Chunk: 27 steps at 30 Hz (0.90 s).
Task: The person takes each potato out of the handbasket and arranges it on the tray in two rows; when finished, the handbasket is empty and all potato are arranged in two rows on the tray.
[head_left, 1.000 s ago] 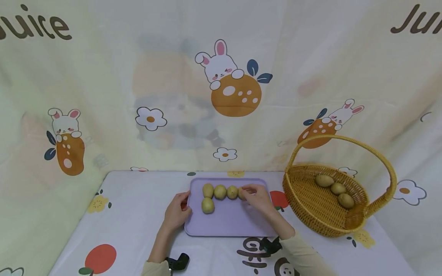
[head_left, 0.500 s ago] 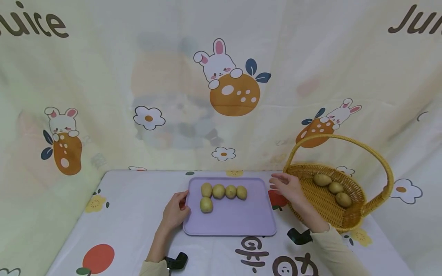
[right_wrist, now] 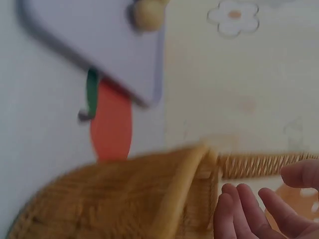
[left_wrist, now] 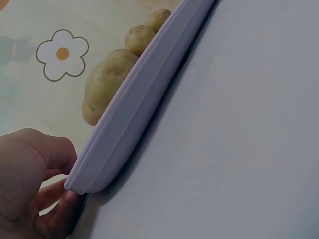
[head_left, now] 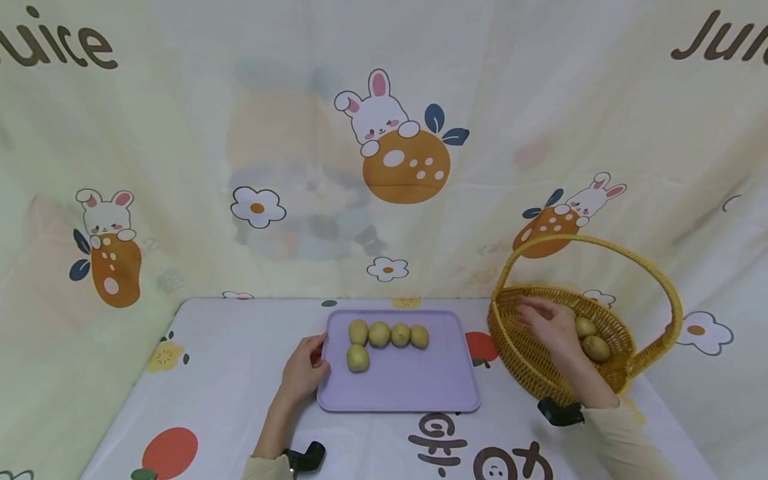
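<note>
My left hand grips the left edge of a lilac tray; in the left wrist view, fingers lie above and below its corner. Several potatoes sit on the tray, most in a row along the back, with one in front of the leftmost. Over the wicker basket at the right, my right hand hovers with its fingers extended and holds nothing. Potatoes lie inside the basket just beyond that hand, which partly covers one of them. The right wrist view shows the fingers by the basket's rim.
The basket's tall arched handle rises over the hand's working area. A white printed cloth covers the table, and a patterned curtain hangs right behind it.
My right hand has let go of the rightmost potato on the tray and moved right, over the basket. The left hand has stayed at the tray's edge.
</note>
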Each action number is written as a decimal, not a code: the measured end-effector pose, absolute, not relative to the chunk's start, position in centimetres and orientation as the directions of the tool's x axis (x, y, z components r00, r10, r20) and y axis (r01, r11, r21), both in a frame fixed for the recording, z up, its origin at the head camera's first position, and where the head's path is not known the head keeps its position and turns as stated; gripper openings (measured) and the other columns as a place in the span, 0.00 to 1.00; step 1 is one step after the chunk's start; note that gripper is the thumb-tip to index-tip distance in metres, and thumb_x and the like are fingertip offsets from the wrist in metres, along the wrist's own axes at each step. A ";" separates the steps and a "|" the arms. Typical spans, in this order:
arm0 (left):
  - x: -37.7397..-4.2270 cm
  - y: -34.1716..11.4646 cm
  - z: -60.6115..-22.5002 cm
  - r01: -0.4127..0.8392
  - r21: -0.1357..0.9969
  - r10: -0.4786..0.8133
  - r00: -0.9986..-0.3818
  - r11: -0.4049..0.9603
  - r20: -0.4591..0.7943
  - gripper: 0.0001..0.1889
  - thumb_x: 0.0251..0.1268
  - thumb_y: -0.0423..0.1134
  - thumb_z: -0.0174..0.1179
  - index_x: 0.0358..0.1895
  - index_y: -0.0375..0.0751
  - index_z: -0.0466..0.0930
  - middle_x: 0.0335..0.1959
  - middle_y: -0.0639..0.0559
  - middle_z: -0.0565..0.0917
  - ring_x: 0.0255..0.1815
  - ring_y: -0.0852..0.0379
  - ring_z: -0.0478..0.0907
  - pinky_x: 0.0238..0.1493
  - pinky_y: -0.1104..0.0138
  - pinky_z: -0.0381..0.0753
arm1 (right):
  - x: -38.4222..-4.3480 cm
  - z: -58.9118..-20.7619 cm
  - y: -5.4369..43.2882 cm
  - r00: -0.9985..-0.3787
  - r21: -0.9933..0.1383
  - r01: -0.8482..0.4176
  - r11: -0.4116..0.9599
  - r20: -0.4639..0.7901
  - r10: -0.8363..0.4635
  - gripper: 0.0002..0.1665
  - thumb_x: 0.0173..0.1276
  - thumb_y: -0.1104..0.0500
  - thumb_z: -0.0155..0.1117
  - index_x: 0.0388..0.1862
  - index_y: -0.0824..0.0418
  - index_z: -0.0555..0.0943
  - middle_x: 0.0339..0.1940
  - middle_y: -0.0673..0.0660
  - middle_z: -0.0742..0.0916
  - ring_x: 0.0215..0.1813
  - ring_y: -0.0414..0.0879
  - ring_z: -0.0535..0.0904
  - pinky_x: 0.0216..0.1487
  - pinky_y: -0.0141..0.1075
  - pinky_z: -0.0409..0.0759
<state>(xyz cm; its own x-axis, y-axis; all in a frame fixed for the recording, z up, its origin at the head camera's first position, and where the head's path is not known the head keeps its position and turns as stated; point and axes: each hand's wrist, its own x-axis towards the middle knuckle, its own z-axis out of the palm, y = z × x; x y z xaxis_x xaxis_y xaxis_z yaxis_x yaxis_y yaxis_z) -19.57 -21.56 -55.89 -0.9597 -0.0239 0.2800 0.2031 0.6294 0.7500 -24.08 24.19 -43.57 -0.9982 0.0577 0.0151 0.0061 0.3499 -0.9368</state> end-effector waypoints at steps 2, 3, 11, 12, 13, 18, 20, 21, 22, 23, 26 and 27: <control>-19.5 -21.6 -55.9 0.201 0.747 -0.022 -0.960 0.634 0.277 0.29 0.52 0.27 0.60 0.63 0.31 0.75 0.53 0.40 0.79 0.43 0.51 0.79 0.46 0.61 0.77 | -23.9 -44.0 25.2 -0.996 -0.930 0.019 0.367 0.014 0.086 0.31 0.75 0.54 0.55 0.66 0.76 0.69 0.44 0.48 0.85 0.38 0.28 0.80 0.40 0.27 0.80; -19.5 -21.7 -55.9 0.201 0.748 -0.022 -0.961 0.633 0.277 0.29 0.52 0.27 0.60 0.63 0.31 0.75 0.53 0.40 0.79 0.43 0.51 0.79 0.46 0.61 0.77 | -23.9 -44.3 25.7 -0.995 -0.925 0.029 0.378 0.011 0.104 0.30 0.75 0.54 0.55 0.66 0.75 0.69 0.44 0.47 0.84 0.37 0.27 0.80 0.39 0.27 0.80; -19.4 -21.7 -56.1 0.197 0.762 -0.024 -0.963 0.616 0.268 0.30 0.51 0.26 0.59 0.63 0.30 0.75 0.53 0.39 0.79 0.44 0.50 0.79 0.46 0.62 0.77 | -23.7 -46.0 29.6 -0.969 -0.819 0.122 0.561 0.025 0.248 0.29 0.75 0.53 0.52 0.65 0.73 0.72 0.54 0.67 0.80 0.39 0.31 0.75 0.35 0.26 0.76; -19.4 -21.6 -56.1 0.195 0.763 -0.024 -0.964 0.616 0.265 0.30 0.51 0.26 0.59 0.63 0.30 0.75 0.53 0.39 0.79 0.44 0.50 0.80 0.46 0.61 0.77 | -23.7 -46.2 30.0 -0.962 -0.797 0.141 0.587 0.031 0.273 0.29 0.75 0.53 0.52 0.64 0.73 0.73 0.55 0.68 0.79 0.41 0.35 0.75 0.34 0.25 0.75; -19.4 -21.6 -56.1 0.194 0.765 -0.024 -0.964 0.615 0.264 0.30 0.52 0.26 0.60 0.64 0.30 0.74 0.53 0.39 0.79 0.44 0.50 0.80 0.46 0.61 0.78 | -23.8 -46.4 30.4 -0.955 -0.783 0.157 0.602 0.035 0.294 0.28 0.75 0.53 0.52 0.64 0.73 0.74 0.56 0.69 0.79 0.43 0.40 0.75 0.34 0.25 0.73; -19.5 -21.6 -56.3 0.196 0.766 -0.028 -0.963 0.612 0.269 0.29 0.52 0.26 0.60 0.63 0.30 0.75 0.53 0.40 0.79 0.44 0.50 0.80 0.46 0.62 0.78 | -24.2 -47.0 32.0 -0.921 -0.774 0.208 0.598 0.051 0.387 0.30 0.72 0.52 0.54 0.63 0.73 0.74 0.58 0.73 0.78 0.50 0.55 0.74 0.35 0.29 0.70; -19.5 -21.6 -56.3 0.202 0.768 -0.026 -0.961 0.608 0.274 0.29 0.52 0.26 0.60 0.63 0.31 0.75 0.53 0.40 0.79 0.44 0.50 0.80 0.45 0.63 0.78 | -24.2 -47.3 32.3 -0.898 -0.782 0.224 0.582 0.066 0.435 0.30 0.70 0.53 0.53 0.63 0.72 0.74 0.57 0.72 0.78 0.51 0.55 0.73 0.35 0.31 0.69; -19.6 -21.6 -56.2 0.206 0.767 -0.024 -0.961 0.607 0.277 0.29 0.52 0.26 0.60 0.63 0.31 0.75 0.53 0.40 0.79 0.44 0.50 0.80 0.45 0.63 0.78 | -24.1 -47.3 32.5 -0.888 -0.784 0.234 0.575 0.068 0.454 0.30 0.70 0.53 0.53 0.64 0.71 0.74 0.58 0.71 0.78 0.51 0.55 0.73 0.36 0.32 0.69; -19.6 -21.6 -56.2 0.208 0.767 -0.023 -0.960 0.607 0.279 0.29 0.52 0.26 0.60 0.63 0.31 0.75 0.53 0.40 0.79 0.44 0.50 0.80 0.45 0.64 0.78 | -24.1 -47.4 32.6 -0.878 -0.788 0.240 0.567 0.073 0.474 0.30 0.69 0.53 0.52 0.64 0.71 0.74 0.58 0.70 0.77 0.51 0.55 0.72 0.37 0.33 0.68; -19.6 -21.6 -56.2 0.208 0.768 -0.022 -0.960 0.606 0.278 0.29 0.52 0.27 0.60 0.63 0.31 0.75 0.53 0.40 0.79 0.45 0.50 0.80 0.46 0.64 0.78 | -24.1 -47.5 32.8 -0.869 -0.794 0.242 0.558 0.079 0.489 0.30 0.69 0.53 0.52 0.64 0.71 0.73 0.58 0.70 0.77 0.52 0.56 0.71 0.38 0.35 0.67; -19.7 -21.6 -56.3 0.210 0.764 -0.020 -0.960 0.610 0.280 0.29 0.52 0.26 0.60 0.63 0.31 0.75 0.53 0.40 0.79 0.45 0.50 0.80 0.45 0.64 0.78 | -24.1 -47.5 33.1 -0.864 -0.795 0.255 0.551 0.070 0.499 0.32 0.69 0.53 0.52 0.66 0.72 0.71 0.61 0.71 0.75 0.57 0.59 0.70 0.41 0.38 0.67; -19.7 -21.6 -56.3 0.210 0.764 -0.020 -0.960 0.610 0.280 0.29 0.52 0.26 0.60 0.63 0.31 0.75 0.53 0.40 0.79 0.44 0.50 0.80 0.45 0.63 0.78 | -24.1 -47.5 33.1 -0.868 -0.795 0.258 0.549 0.059 0.493 0.33 0.69 0.53 0.52 0.66 0.73 0.70 0.62 0.72 0.74 0.59 0.60 0.69 0.43 0.39 0.67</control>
<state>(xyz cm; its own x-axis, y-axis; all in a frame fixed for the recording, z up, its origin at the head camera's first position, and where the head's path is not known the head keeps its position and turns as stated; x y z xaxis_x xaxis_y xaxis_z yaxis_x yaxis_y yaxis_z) -19.71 -21.60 -56.28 -0.9597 -0.0203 0.2802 0.2101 0.6103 0.7638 -24.10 33.11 -47.48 -0.8678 0.4935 0.0589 0.2582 0.5489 -0.7950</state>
